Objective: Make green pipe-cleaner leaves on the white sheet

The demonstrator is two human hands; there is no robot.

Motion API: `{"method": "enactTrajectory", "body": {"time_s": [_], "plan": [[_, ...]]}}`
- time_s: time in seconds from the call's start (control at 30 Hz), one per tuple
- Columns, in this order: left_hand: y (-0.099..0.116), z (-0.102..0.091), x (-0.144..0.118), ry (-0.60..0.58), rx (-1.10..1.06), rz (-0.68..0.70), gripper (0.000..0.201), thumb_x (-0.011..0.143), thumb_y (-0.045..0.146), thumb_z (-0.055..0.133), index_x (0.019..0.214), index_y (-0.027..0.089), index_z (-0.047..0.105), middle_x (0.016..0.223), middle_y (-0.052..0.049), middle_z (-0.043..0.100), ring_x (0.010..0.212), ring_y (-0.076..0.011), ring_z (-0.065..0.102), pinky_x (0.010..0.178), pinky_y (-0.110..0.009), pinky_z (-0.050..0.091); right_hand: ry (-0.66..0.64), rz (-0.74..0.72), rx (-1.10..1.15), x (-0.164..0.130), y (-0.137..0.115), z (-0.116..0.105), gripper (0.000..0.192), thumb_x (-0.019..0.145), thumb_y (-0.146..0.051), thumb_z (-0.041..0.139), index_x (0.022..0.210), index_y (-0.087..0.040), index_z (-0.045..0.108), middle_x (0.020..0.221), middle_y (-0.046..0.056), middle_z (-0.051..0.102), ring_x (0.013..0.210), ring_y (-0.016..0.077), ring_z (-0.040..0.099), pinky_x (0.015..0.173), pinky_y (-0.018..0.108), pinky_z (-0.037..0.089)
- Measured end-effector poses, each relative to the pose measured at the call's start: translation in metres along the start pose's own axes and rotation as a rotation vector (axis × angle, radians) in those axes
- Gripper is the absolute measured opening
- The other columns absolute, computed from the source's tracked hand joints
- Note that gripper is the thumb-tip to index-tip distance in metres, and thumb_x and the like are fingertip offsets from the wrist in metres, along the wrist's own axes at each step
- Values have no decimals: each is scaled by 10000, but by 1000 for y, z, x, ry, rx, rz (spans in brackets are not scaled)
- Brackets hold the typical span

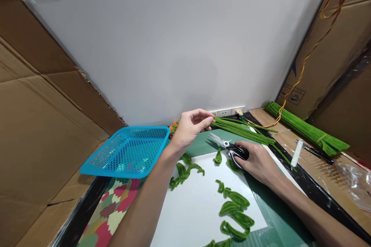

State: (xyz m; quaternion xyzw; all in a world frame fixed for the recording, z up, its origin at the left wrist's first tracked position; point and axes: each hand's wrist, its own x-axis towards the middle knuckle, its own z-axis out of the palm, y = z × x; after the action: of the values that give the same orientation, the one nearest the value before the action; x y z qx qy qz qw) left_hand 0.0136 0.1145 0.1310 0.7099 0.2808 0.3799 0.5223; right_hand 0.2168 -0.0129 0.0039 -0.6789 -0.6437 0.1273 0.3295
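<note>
My left hand (194,125) is closed in a pinch at the near-left end of a loose bunch of green pipe cleaners (243,129). My right hand (252,158) grips a pair of scissors (227,144) by its black and white handles, blades pointing left toward the bunch but apart from it. Below the hands lies a white sheet (191,204). On it sit curled, leaf-like green pipe-cleaner pieces: a cluster (182,171) at the left, a single small piece (217,156) by the scissors, and a group (236,208) at the right.
A blue perforated basket (124,173) stands at the left on a patterned cloth (116,200). A thick green pipe-cleaner bundle (307,129) lies at the right, near a white strip (297,153) and clear plastic bag (355,181). Behind are a wall socket (224,113) and yellow-red cord (303,65).
</note>
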Motion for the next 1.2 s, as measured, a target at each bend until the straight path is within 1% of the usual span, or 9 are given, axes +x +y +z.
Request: {"method": "enactTrajectory", "body": {"time_s": [0.13, 0.3, 0.53, 0.67, 0.73, 0.87, 0.93, 1.03, 1.2], "plan": [[0, 1, 0, -19, 16, 1, 203, 836, 326, 812, 914, 141, 779, 888, -74, 764, 691, -125, 647, 616, -243, 489, -31, 27, -22, -1, -10, -1, 198, 852, -253, 661, 1034, -233, 736, 873, 31, 770, 786, 244, 717, 681, 305, 465], [0, -4, 2, -3, 50, 5, 207, 848, 346, 804, 932, 161, 768, 892, -67, 769, 691, -129, 665, 606, -239, 469, -7, -12, -17, -1, -12, 1, 163, 863, -255, 649, 1012, -234, 711, 901, 40, 770, 819, 246, 719, 698, 302, 462], [-3, -9, 6, 18, -11, -36, 297, 901, 433, 759, 949, 153, 671, 914, -99, 793, 641, -115, 663, 557, -218, 453, 41, -42, 54, 1, -10, 4, 296, 886, -261, 637, 1172, -217, 694, 1122, 86, 777, 1000, 282, 736, 864, 362, 527], [-5, -11, 6, 90, -151, -125, 333, 852, 420, 820, 939, 147, 651, 998, -127, 807, 676, -118, 694, 581, -208, 496, 82, -10, 131, 0, -10, 1, 436, 897, -322, 653, 1315, -202, 680, 1061, 88, 791, 881, 272, 746, 795, 365, 541], [-6, -12, 7, 151, -201, -149, 339, 822, 394, 851, 946, 143, 660, 1043, -137, 808, 734, -137, 730, 604, -209, 523, 96, 19, 208, 0, -11, -2, 488, 900, -340, 667, 1368, -202, 668, 1015, 73, 794, 816, 256, 739, 760, 357, 538], [-10, -15, 9, 263, -217, -130, 353, 773, 336, 888, 976, 139, 677, 1087, -139, 808, 813, -168, 770, 616, -207, 542, 37, -3, 473, 4, -12, -3, 462, 956, -342, 639, 1401, -218, 640, 996, 51, 771, 905, 240, 717, 798, 340, 516], [-11, -17, 10, 291, -229, -127, 359, 761, 324, 894, 983, 137, 683, 1092, -135, 808, 801, -156, 763, 617, -202, 543, 5, 18, 582, 7, -10, -1, 434, 969, -403, 653, 1355, -204, 643, 879, 28, 717, 811, 218, 663, 715, 317, 475], [-12, -19, 10, 291, -241, -128, 359, 752, 329, 896, 979, 128, 704, 1072, -136, 809, 740, -126, 721, 597, -196, 533, -24, 56, 732, 9, -7, 4, 474, 911, -481, 747, 1267, -189, 633, 764, -23, 582, 698, 173, 538, 634, 289, 393], [-14, -17, 9, 235, -216, -119, 361, 746, 336, 898, 976, 128, 713, 1033, -133, 810, 683, -110, 668, 561, -198, 499, -84, 8, 907, 9, -4, 7, 540, 894, -544, 766, 1269, -221, 551, 816, -29, 530, 726, 161, 491, 648, 283, 381]]}}
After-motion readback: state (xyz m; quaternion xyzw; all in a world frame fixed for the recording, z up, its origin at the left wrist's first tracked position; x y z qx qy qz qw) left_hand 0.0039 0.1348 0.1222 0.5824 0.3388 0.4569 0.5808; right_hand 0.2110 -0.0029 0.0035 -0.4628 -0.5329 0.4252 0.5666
